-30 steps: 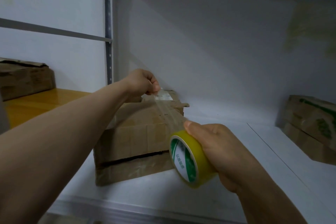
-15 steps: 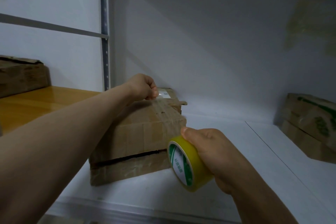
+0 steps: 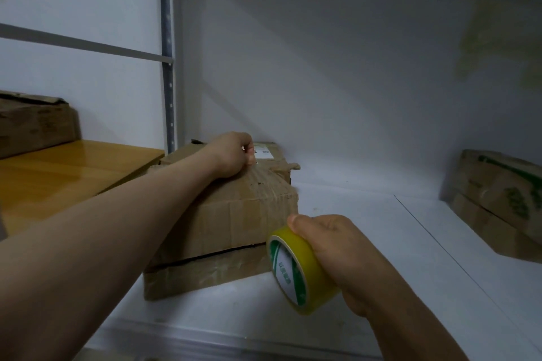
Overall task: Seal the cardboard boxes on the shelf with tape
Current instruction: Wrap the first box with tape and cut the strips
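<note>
Reaches the left hand (image 3: 234, 155) across the top of a worn cardboard box (image 3: 223, 223), fingers curled together and pinching the far end of a clear tape strip (image 3: 271, 184) down against the lid, just beside a white label (image 3: 264, 151). Grips a yellow tape roll (image 3: 296, 269) in the right hand (image 3: 337, 246), fingers and thumb clamped round its outer face, the green-and-white core turned towards the camera. Holds the roll above the white shelf (image 3: 440, 243), just in front of the box's near right corner, with the strip running from the left hand over the lid and down the front edge towards the roll. Box on the white shelf, towards the back left, close to the grey metal upright (image 3: 167, 67), with a dark horizontal gap across its creased front face. Further right on the same shelf, well apart, a second cardboard box with green print (image 3: 498, 199), against the back wall. Beyond the upright to the left, a third cardboard box (image 3: 35, 126) on a wooden shelf (image 3: 73, 167).
</note>
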`<state>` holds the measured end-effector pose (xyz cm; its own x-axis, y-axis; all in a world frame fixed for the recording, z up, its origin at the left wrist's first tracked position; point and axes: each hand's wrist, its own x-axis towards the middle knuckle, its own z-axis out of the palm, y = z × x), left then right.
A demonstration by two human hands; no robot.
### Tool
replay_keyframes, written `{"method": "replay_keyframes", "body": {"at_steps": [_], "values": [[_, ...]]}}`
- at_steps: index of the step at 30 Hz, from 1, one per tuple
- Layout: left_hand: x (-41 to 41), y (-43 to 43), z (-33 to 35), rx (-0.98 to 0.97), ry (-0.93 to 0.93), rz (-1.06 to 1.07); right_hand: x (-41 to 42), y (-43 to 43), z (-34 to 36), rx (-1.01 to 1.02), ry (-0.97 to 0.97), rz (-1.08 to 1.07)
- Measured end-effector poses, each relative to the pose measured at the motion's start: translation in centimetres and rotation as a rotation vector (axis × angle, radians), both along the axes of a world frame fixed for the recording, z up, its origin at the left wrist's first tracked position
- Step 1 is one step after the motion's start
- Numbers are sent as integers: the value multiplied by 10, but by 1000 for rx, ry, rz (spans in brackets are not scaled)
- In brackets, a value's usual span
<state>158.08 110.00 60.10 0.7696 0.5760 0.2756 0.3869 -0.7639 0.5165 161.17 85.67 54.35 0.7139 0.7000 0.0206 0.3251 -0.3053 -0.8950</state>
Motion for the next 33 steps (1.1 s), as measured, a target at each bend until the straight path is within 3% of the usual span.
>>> {"method": "replay_keyframes", "body": {"at_steps": [6,11,16,23,28,33], "values": [[-2,2,0,56,131,112,2,0,-4,-15,29,20],[-7,6,0,-53,3,239,-2,1,-4,-19,67,51],[-27,-23,21,-6,-70,-38,-1,2,-6,-6,88,73],[-64,-70,19,235,70,-265,-1,5,-6,6,103,91],[-74,-71,8,327,311,-379,-3,5,-6,-21,76,98],[-74,-63,1,421,425,-395,-5,7,-7,-20,70,100]]}}
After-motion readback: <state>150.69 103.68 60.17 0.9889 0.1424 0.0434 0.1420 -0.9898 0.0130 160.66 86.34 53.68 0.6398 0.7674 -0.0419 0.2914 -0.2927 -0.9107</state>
